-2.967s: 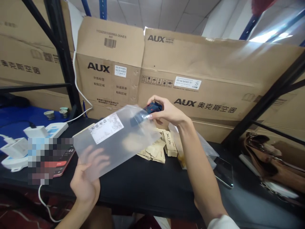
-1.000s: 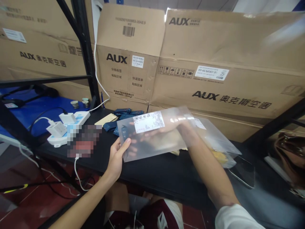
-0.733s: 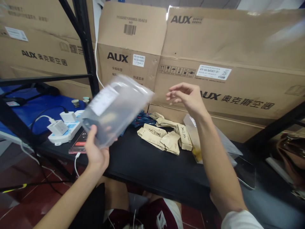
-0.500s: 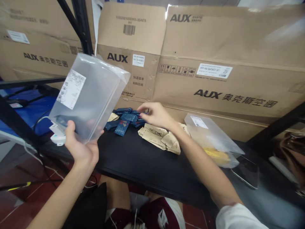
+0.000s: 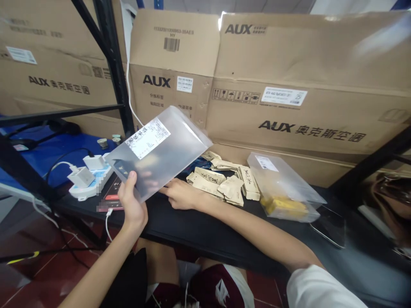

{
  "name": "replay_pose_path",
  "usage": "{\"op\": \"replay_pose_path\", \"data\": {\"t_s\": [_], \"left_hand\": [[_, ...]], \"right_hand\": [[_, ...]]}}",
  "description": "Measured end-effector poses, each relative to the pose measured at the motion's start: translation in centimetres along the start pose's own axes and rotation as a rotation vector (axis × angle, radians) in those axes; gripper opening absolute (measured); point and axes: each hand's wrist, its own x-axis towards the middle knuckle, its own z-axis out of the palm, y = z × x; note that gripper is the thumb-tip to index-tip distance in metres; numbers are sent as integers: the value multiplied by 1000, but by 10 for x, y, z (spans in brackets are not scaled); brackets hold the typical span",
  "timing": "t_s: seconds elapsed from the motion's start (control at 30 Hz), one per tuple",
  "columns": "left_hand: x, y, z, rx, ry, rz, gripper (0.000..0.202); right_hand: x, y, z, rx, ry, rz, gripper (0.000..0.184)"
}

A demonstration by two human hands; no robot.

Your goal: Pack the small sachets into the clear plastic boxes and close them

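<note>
Left hand [image 5: 133, 205] grips a frosted plastic bag [image 5: 170, 160] by its lower edge, thumb on the front, fingers behind; bag tilted up, printed label [image 5: 147, 137] showing. Right hand [image 5: 181, 194] lies palm down on the black table [image 5: 205, 233], empty, fingers extended, just beside the bag. Kraft paper packets [image 5: 218, 186] lie just past those fingers; blue packets [image 5: 195, 164] sit partly behind the bag. Further right, a clear bag [image 5: 282, 192] holds something yellow. White power strip [image 5: 85, 192] lies left of the left hand.
</note>
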Motion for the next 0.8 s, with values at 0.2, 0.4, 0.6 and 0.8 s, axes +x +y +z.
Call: {"op": "replay_pose_path", "data": {"t_s": [0.2,0.4,0.6,0.8], "left_hand": [[-8,-11,-2,42,-50,-59,40],[-15,-12,-2,18,-102,-187,45],[-21,-5,3,-129,-259,-670,43],[-26,-17,1,-35,-172,-478,47]], "right_hand": [[-30,-10,-7,-7,48,48,47],[-81,-22,2,-105,117,272,48],[-106,-17,-16,148,209,429,41],[-126,-19,-37,272,6,296,63]]}}
